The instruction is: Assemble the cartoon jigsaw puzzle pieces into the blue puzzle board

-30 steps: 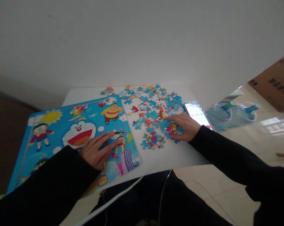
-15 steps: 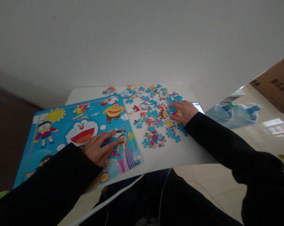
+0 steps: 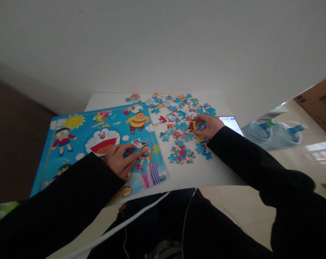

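A jigsaw board with a bright cartoon picture, blue in the background, lies on the white table. My left hand rests on its right part with the fingers stretched out and apart, fingertips by a small cartoon figure. To the right of the board, loose jigsaw pieces are spread in a heap. Over the heap's right side, my right hand has thumb and fingers pinched on a jigsaw piece, partly hidden by the fingers.
A lit phone lies beside my right wrist at the table's right edge. A wall backs the white table. On the floor to the right are large clear water bottles and a cardboard box. A white cable crosses my lap.
The whole view has shifted slightly. My right hand has moved a little left over the heap, and more of the phone shows. The left hand stays on the board.
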A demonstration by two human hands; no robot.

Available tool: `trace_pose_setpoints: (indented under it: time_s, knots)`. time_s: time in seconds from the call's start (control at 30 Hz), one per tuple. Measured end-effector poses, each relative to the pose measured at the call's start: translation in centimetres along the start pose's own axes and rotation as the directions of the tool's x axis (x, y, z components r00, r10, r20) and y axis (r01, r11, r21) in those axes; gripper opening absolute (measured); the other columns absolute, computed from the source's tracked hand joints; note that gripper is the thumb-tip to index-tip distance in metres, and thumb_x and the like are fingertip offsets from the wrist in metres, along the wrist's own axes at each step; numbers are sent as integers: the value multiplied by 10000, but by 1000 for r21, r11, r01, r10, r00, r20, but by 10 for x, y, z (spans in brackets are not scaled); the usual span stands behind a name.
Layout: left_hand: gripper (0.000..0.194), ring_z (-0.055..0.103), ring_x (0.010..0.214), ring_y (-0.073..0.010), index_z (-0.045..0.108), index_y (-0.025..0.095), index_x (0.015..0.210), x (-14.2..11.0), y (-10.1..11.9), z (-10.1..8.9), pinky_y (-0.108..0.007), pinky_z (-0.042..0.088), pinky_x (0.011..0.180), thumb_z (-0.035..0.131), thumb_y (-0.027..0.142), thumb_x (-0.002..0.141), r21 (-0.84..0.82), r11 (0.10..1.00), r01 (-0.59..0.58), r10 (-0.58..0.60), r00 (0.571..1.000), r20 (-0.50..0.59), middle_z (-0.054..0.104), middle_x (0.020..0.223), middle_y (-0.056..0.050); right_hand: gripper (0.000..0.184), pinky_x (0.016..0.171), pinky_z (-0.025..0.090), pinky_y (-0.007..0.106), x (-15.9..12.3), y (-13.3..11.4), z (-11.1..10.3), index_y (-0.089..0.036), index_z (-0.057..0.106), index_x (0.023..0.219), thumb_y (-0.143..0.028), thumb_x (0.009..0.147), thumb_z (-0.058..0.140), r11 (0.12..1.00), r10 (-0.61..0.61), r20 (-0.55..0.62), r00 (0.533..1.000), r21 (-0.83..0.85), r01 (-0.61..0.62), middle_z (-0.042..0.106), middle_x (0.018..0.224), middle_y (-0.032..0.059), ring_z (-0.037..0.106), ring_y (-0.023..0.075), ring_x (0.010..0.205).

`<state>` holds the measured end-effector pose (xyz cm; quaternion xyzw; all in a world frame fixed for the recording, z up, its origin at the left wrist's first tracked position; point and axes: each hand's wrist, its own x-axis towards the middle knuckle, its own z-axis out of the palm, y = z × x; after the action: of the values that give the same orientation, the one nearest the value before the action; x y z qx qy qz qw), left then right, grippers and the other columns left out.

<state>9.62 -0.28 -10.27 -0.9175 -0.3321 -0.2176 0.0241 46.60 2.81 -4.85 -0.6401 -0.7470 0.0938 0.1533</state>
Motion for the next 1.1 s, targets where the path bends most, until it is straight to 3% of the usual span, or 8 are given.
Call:
trace_pose_setpoints:
  time_s: [0.1, 0.2, 0.37, 0.43, 0.5, 0.73, 0.93, 1.1]
  knots:
    - [373, 521, 933, -245, 514, 321, 1254, 1, 0, 0, -405, 409, 763, 391, 244, 910, -21, 1000, 16, -16, 1000, -4, 544, 1123, -72, 346, 694, 479, 326, -8, -12, -6, -192, 624, 932, -347, 629, 687, 985, -102, -98, 990, 133, 114, 680, 860, 29, 632, 187, 763]
    - [367, 523, 966, -243, 504, 284, 1258, 3, 1, -1, -397, 421, 787, 409, 236, 906, -84, 996, 21, -22, 1000, -12, 556, 1124, -72, 321, 714, 485, 293, -20, -46, -9, -186, 616, 940, -323, 655, 673, 889, -319, -89, 944, 318, 330, 675, 865, 25, 623, 155, 751]
    - [341, 539, 1035, -203, 491, 202, 1231, 6, 4, -5, -349, 443, 865, 468, 231, 892, -247, 968, 40, -53, 998, -43, 571, 1132, -80, 319, 694, 454, 272, -20, -114, 16, -210, 614, 1011, -262, 698, 645, 667, -711, 52, 701, 363, 650, 665, 884, 20, 584, 152, 801]
    - [328, 544, 1043, -189, 498, 182, 1201, 6, 6, -7, -333, 449, 893, 488, 237, 877, -297, 952, 75, -96, 994, -56, 574, 1131, -81, 347, 668, 440, 272, -12, -130, 32, -220, 607, 1058, -226, 712, 634, 641, -761, 149, 631, 323, 697, 664, 926, 29, 564, 167, 841]
    - [315, 553, 1037, -183, 508, 168, 1166, 5, 7, -8, -326, 461, 895, 500, 239, 859, -336, 935, 114, -144, 987, -68, 580, 1115, -86, 366, 674, 435, 276, -5, -138, 44, -223, 595, 1099, -204, 733, 619, 640, -768, 221, 601, 281, 715, 656, 1002, 41, 545, 180, 901]
    - [200, 579, 1002, -173, 580, 160, 1007, 6, 7, -4, -323, 483, 884, 548, 234, 823, -342, 937, 75, -140, 975, -170, 615, 1041, -84, 331, 633, 422, 284, -14, -131, 54, -180, 641, 1009, -429, 795, 593, 714, -700, 144, 699, 149, 684, 651, 999, 73, 556, 191, 845]
    - [236, 581, 1040, -193, 618, 161, 998, 3, 2, 5, -360, 482, 883, 453, 273, 872, -265, 962, 71, -120, 978, -173, 637, 1055, -100, 274, 665, 447, 282, -22, -123, 66, -176, 662, 951, -398, 847, 539, 692, -715, 37, 698, 177, 700, 652, 939, 66, 560, 169, 809]
    - [333, 476, 1209, -268, 580, 218, 1153, 2, -4, -12, -527, 363, 991, 360, 291, 915, -41, 970, 239, -235, 968, 92, 565, 1249, -91, 290, 659, 475, 280, -24, -121, 72, -168, 665, 951, -402, 853, 524, 666, -721, -90, 687, 186, 723, 659, 933, 69, 568, 167, 796]
